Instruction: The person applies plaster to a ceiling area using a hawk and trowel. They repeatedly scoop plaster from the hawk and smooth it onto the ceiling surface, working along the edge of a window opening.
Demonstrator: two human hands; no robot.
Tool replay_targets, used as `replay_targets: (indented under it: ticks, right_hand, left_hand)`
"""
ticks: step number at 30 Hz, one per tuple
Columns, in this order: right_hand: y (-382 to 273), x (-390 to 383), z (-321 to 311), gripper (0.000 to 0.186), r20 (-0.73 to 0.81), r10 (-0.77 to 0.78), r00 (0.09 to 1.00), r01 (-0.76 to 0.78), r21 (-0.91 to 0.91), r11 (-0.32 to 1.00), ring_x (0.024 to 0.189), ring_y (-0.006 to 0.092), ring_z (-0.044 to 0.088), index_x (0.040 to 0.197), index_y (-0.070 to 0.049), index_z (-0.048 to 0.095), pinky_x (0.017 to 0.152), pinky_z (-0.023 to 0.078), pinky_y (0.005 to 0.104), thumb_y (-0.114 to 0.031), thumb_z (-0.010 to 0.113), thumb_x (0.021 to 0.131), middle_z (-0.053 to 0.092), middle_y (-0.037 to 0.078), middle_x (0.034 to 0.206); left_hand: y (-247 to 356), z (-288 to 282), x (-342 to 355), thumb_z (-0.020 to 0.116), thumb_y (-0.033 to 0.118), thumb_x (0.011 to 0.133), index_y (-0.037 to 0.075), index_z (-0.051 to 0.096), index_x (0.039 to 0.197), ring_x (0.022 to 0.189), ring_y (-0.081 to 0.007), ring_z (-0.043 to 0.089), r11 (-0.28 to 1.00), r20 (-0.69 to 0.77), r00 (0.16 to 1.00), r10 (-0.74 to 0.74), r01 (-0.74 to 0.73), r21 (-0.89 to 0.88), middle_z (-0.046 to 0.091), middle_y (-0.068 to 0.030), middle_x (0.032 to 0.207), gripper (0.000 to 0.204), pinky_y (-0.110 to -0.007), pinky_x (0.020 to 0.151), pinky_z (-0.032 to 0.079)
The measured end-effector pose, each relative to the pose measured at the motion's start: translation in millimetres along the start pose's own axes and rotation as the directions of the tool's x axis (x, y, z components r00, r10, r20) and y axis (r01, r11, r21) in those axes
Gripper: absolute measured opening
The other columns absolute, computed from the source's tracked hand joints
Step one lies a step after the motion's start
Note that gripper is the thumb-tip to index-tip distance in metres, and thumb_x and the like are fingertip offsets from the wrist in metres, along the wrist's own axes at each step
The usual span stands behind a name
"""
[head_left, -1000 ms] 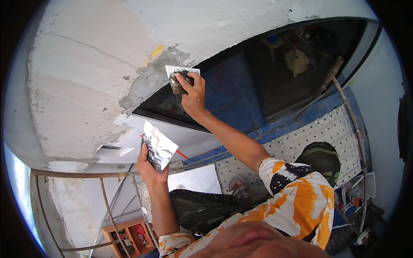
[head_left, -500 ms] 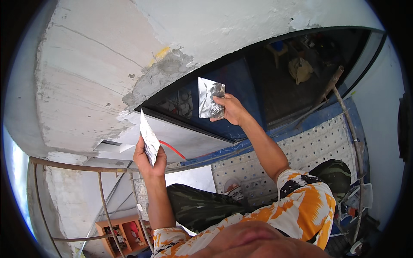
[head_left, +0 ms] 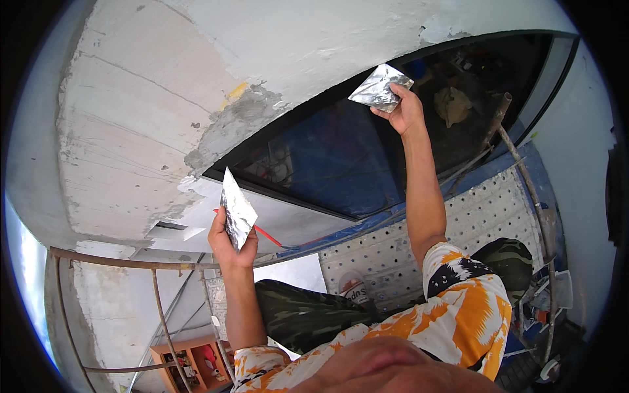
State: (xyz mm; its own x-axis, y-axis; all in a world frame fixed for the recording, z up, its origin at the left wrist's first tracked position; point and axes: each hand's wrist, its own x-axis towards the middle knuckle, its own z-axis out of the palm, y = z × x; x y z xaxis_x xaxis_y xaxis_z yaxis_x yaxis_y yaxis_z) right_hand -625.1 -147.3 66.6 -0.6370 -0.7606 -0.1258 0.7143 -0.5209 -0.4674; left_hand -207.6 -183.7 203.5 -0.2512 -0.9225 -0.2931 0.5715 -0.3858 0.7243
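My left hand (head_left: 230, 247) grips a shiny silver foil square (head_left: 238, 213) by its lower part, thumb and fingers on its two sides, and the sheet stands tilted upward. Farther off to the right, my right hand (head_left: 406, 112) pinches a second silver foil piece (head_left: 379, 89) at its right corner. That piece is creased and held flat in front of the dark window opening (head_left: 327, 147). A thin red strip (head_left: 267, 236) passes behind my left hand; whether the hand touches it cannot be made out.
The plastered wall (head_left: 137, 111) has a rough grey patch beside the window. I am on a perforated metal platform (head_left: 386, 257) with a rusty rail (head_left: 118, 256) at left and a pole (head_left: 524, 170) at right. A white sheet (head_left: 298, 272) lies by my leg; an orange box (head_left: 196, 367) stands below.
My right hand has moved up and to the right, farther out, turning its foil piece. My left hand has shifted slightly, showing more of its foil square's face.
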Motion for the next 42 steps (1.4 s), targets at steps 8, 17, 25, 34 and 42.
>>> replay_targets:
  ticks: [8, 17, 25, 34, 42]
  right_hand:
    - [3, -86, 27, 0.034, 0.288, -0.132, 0.948, 0.183, -0.158, 0.97, 0.096, 0.0234, 0.07, 0.122, 0.002, 0.055, 0.079, 0.06, 0.0406, -0.016, 0.061, 0.094, 0.067, 0.013, 0.109]
    - [92, -172, 82, 0.029, 0.268, 0.568, 0.778, -0.605, 0.075, 0.793, 0.084, 0.0263, 0.071, 0.117, -0.002, 0.058, 0.063, 0.06, 0.0472, -0.02, 0.054, 0.095, 0.069, 0.012, 0.102]
    - [66, -170, 75, 0.028, 0.378, 0.56, 0.737, -0.646, 0.153, 0.748, 0.097, 0.0259, 0.068, 0.119, 0.001, 0.058, 0.086, 0.057, 0.0405, -0.013, 0.056, 0.094, 0.068, 0.014, 0.109]
    - [27, -174, 73, 0.027, 0.302, 0.368, 0.879, -0.405, 0.068, 0.912, 0.093, 0.0221, 0.069, 0.117, 0.001, 0.06, 0.083, 0.057, 0.0385, -0.01, 0.06, 0.093, 0.069, 0.012, 0.106]
    - [18, -170, 78, 0.048, 0.609, -0.016, 0.793, 0.012, 0.01, 1.0, 0.115, 0.0251, 0.06, 0.139, 0.002, 0.041, 0.097, 0.05, 0.0426, -0.029, 0.051, 0.102, 0.056, 0.013, 0.131]
  left_hand:
    - [-26, 27, 5, 0.053, 0.018, 0.098, 0.001, 0.055, 0.124, 0.102, -0.0216, 0.067, 0.969, 0.093, 0.97, 0.225, -0.232, 0.085, 0.066, -0.012, 0.115, 0.031, -0.039, 0.09, 0.054]
    - [-66, 37, 0, 0.052, 0.022, 0.101, 0.001, 0.051, 0.13, 0.113, -0.0289, 0.062, 0.539, 0.531, 0.436, 0.727, -0.841, -0.048, 0.061, -0.0157, 0.123, 0.035, -0.043, 0.098, 0.048]
    - [-63, 37, -13, 0.068, 0.009, 0.081, 0.003, 0.068, 0.115, 0.122, -0.0375, 0.059, -0.038, 0.988, 0.001, 0.155, -0.999, 0.007, 0.063, -0.0196, 0.126, 0.034, -0.048, 0.104, 0.042]
    - [-62, 27, -2, 0.066, -0.004, 0.074, 0.003, 0.069, 0.115, 0.117, -0.0357, 0.062, -0.385, 0.982, 0.052, 0.179, -0.915, 0.119, 0.066, -0.018, 0.12, 0.042, -0.043, 0.098, 0.049]
    - [-71, 19, 9, 0.052, 0.014, 0.102, 0.001, 0.061, 0.116, 0.09, -0.0141, 0.066, 0.868, 0.303, 0.908, 0.29, -0.383, 0.317, 0.069, -0.0098, 0.107, 0.022, -0.032, 0.081, 0.056]
